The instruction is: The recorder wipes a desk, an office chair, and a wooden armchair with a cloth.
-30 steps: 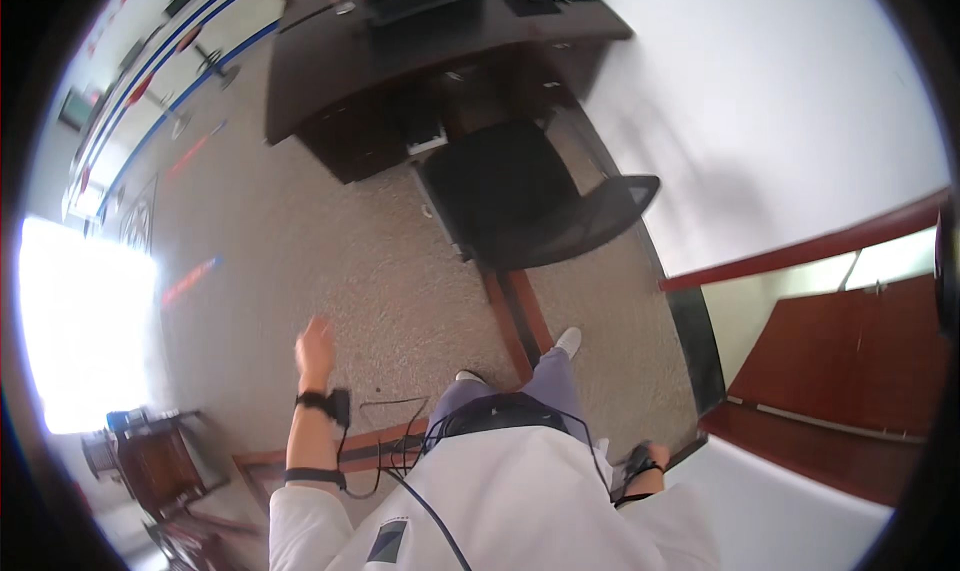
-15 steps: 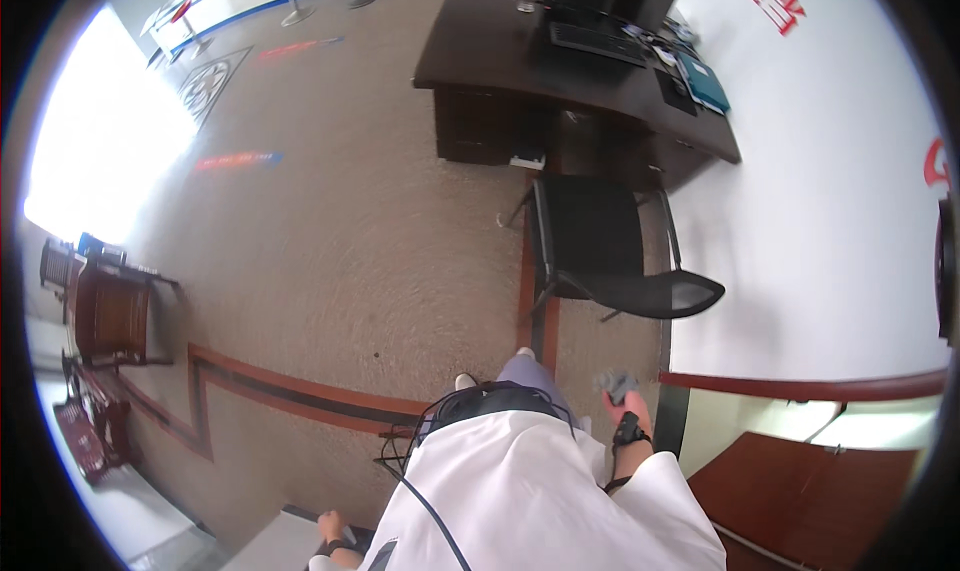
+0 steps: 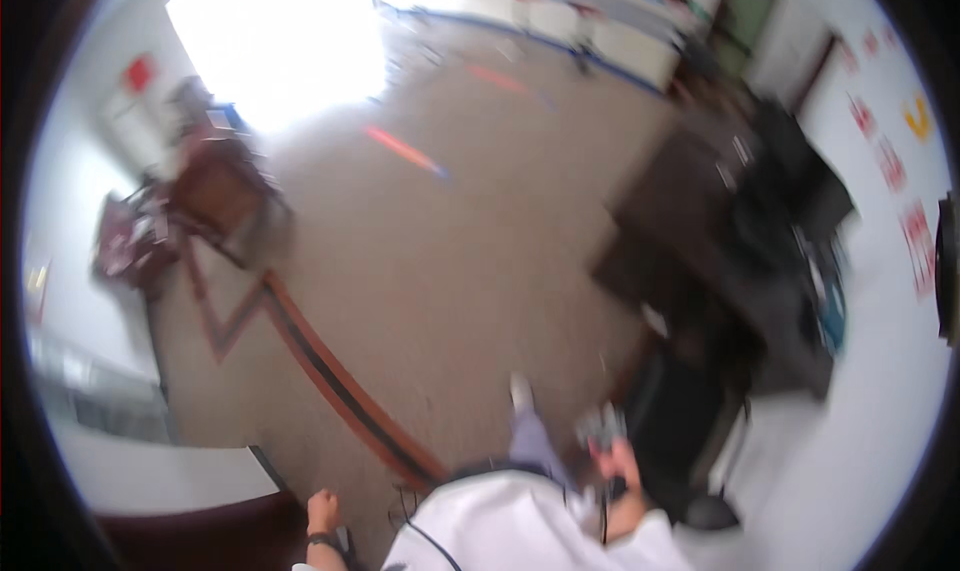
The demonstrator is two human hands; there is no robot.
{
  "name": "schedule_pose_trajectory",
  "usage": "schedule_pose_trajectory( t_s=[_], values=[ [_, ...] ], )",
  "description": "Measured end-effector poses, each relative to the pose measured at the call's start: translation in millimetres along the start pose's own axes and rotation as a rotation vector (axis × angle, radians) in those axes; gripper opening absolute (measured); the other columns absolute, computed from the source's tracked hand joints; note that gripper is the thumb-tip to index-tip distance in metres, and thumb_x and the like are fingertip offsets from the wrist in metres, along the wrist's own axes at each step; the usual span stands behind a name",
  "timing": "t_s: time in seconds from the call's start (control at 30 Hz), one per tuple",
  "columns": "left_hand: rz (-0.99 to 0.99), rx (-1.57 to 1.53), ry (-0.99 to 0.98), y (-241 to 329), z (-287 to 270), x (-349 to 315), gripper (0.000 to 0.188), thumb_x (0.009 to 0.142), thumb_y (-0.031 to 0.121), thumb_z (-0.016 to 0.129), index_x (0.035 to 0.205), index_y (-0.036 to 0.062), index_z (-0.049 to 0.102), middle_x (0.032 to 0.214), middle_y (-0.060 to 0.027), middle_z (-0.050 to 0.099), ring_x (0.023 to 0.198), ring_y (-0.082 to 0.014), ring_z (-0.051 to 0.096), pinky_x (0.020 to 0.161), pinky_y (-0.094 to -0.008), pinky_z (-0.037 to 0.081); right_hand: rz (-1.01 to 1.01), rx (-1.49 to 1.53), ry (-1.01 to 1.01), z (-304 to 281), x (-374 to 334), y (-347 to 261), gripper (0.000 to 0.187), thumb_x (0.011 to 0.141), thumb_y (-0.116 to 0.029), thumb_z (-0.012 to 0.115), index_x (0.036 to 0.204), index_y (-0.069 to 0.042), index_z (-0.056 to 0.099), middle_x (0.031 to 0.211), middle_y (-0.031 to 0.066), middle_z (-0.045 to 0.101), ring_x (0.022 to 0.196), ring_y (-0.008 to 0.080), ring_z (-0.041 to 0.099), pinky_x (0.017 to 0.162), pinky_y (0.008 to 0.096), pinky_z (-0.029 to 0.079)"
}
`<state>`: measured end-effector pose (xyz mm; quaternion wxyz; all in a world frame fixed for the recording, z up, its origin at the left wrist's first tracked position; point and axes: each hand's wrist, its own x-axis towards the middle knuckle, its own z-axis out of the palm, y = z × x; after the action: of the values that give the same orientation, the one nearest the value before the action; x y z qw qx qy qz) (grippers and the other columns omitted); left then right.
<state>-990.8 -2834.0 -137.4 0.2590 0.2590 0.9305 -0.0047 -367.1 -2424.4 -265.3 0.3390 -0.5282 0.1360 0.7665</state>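
Note:
My right hand (image 3: 620,463) is closed around a crumpled grey cloth (image 3: 601,426), which sticks out past the fingers; blur softens its outline. It hangs out in front of my body, close to the black chair (image 3: 675,406). At the lower left, my left hand (image 3: 322,512) hangs at my side with its fingers curled in, and nothing shows in it. A dark band circles that wrist. One of my feet (image 3: 521,391) is stretched forward on the floor.
A dark desk (image 3: 680,181) with computer gear stands at the right by the white wall. Brown floor (image 3: 460,241) with a red-and-black stripe (image 3: 345,386) spreads ahead. Wooden furniture (image 3: 222,196) stands at the left, a long counter (image 3: 630,51) at the back, and a dark-red surface (image 3: 200,533) at the lower left.
My view has swung left, so the desk and chair now lie farther right and the bright doorway nearer the middle. The cloth stays in my right hand. One leg has come forward.

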Motion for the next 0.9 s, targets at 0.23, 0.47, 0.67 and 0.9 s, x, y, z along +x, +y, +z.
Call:
schedule_pose_trajectory(
  t_s=[0.23,0.47,0.67,0.9],
  values=[
    [-0.523,-0.273,0.019,120.7,0.8,-41.8,0.031,0.09,0.02,0.056,0.108,0.0089,0.079,0.117,-0.0179,0.073,0.114,-0.0381,0.068,0.101,-0.0468,0.053,-0.316,-0.917,0.012,144.2,55.1,-86.1,0.036,0.097,-0.037,0.059,0.107,-0.004,0.068,0.096,0.0096,0.072,0.083,0.0281,0.069,0.066,0.0448,0.055],
    [-0.571,-0.503,-0.234,182.6,51.2,-24.9,0.036,0.092,0.027,0.056,0.115,0.009,0.077,0.124,-0.0164,0.072,0.118,-0.0378,0.067,0.101,-0.0458,0.053,-0.537,-1.442,0.02,274.0,85.7,-160.2,0.047,0.091,-0.04,0.065,0.108,0.004,0.069,0.095,0.0126,0.073,0.082,0.0263,0.067,0.067,0.0449,0.053],
    [-0.698,-0.503,-0.289,183.1,28.9,20.1,0.036,0.09,0.023,0.061,0.119,0.0093,0.076,0.128,-0.0169,0.07,0.123,-0.0375,0.065,0.104,-0.0444,0.051,-0.576,-1.625,0.064,333.1,112.1,-157.1,0.057,0.086,-0.043,0.071,0.108,0.01,0.069,0.093,0.0153,0.073,0.08,0.0248,0.065,0.067,0.045,0.051],
    [-0.659,-0.515,-0.343,143.4,-15.2,143.8,0.037,0.09,0.024,0.06,0.119,0.007,0.075,0.126,-0.0191,0.071,0.122,-0.037,0.066,0.102,-0.0437,0.052,-0.609,-1.737,0.091,440.6,143.5,-77.0,0.057,0.084,-0.041,0.072,0.108,0.011,0.069,0.093,0.0159,0.073,0.08,0.0248,0.065,0.068,0.0448,0.05]
  ],
)
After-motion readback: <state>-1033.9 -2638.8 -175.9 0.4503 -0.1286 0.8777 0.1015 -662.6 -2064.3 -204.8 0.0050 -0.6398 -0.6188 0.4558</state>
